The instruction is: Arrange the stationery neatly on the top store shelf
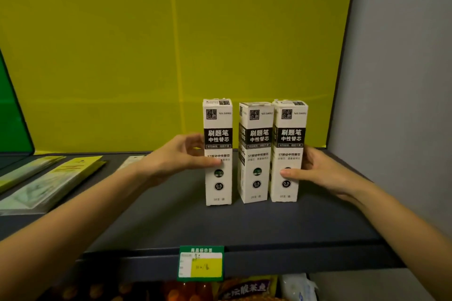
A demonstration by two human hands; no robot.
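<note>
Steer with the left hand, thumb pressed across the front of the left box and fingers curled round its outer side; brace with the right hand, thumb pinched on the front of the right box and fingers tucked behind its outer side. Take the front edge of the shelf, price tag clipped on below and in front of the middle box, as the line to set the fronts parallel to. Slide the left box rightward to close the open gap to the middle box, against the right box, close on the other side and seemingly touching. Push low, near the base, not at the top: tall narrow cartons, likely to tip if shoved high. Squeeze inward evenly from both sides, then square up the middle box, turned a little with its left side face showing. Leave alone the flat packets lying well to the left of the middle box. Stop short of the yellow back panel behind the middle box; probably no need to press the row against it.
</note>
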